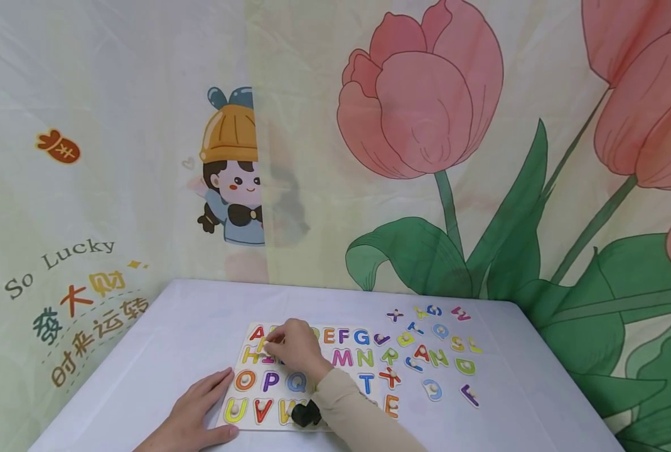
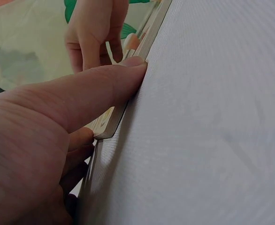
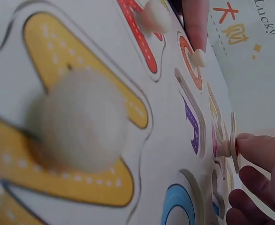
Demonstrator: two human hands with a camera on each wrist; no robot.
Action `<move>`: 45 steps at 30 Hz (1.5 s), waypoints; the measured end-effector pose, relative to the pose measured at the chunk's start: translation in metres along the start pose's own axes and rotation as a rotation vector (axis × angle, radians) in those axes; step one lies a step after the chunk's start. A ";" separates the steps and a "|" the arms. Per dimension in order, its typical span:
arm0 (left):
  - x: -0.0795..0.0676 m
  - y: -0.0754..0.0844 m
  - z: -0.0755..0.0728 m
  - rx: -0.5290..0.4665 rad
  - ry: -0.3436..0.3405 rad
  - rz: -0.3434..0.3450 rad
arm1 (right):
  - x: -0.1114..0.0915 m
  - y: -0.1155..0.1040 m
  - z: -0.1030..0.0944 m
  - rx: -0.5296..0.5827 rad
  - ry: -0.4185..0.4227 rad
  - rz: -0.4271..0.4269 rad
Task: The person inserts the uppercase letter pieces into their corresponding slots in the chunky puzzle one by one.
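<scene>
A white alphabet puzzle board (image 1: 281,397) lies on the table. Above its upper left part my right hand (image 1: 298,348) pinches a small letter piece (image 3: 235,145), seen edge-on in the right wrist view; which letter it is, I cannot tell. My left hand (image 1: 194,408) rests at the board's lower left corner, thumb (image 2: 121,77) against the front edge and fingers along the left side. Knobbed pieces sit in the board: a yellow U (image 1: 235,410), a red V (image 1: 263,411), a yellow W (image 3: 86,117) and an orange O (image 1: 245,380). My right hand and forearm hide several slots.
Loose letter pieces lie scattered right of the board, among them a blue Q (image 1: 440,331), a red A (image 1: 422,353) and a purple F (image 1: 470,395). A red X (image 1: 390,377) and an orange E (image 1: 391,406) lie by its right edge. A printed curtain (image 1: 301,138) hangs behind the table.
</scene>
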State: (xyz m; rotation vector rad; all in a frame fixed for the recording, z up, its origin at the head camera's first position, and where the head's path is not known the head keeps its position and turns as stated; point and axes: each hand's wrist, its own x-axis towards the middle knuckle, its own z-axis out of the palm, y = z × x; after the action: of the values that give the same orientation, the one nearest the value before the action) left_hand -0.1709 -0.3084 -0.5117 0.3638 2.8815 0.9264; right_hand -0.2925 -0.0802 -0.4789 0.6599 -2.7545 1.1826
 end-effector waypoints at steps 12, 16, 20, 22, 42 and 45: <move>0.002 -0.001 0.000 0.015 -0.003 -0.002 | 0.005 -0.011 0.019 -0.065 -0.029 -0.004; 0.002 -0.001 0.000 0.012 -0.005 -0.005 | 0.006 -0.011 0.022 -0.067 -0.028 0.029; 0.004 -0.001 0.000 0.004 -0.012 -0.031 | 0.007 -0.010 0.025 -0.058 -0.019 0.027; 0.004 -0.001 0.001 0.007 -0.007 -0.026 | 0.007 -0.008 0.026 -0.047 -0.015 0.026; 0.003 -0.010 0.005 0.092 0.080 0.129 | 0.005 -0.010 0.025 -0.102 -0.079 -0.014; 0.003 -0.009 0.004 0.062 0.053 0.111 | 0.005 -0.005 0.011 -0.089 -0.172 -0.125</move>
State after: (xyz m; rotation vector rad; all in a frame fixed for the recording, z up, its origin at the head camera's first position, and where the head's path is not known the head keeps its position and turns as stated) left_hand -0.1750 -0.3124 -0.5205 0.5173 2.9705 0.8777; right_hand -0.2936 -0.0928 -0.4819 0.9491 -2.8337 1.0158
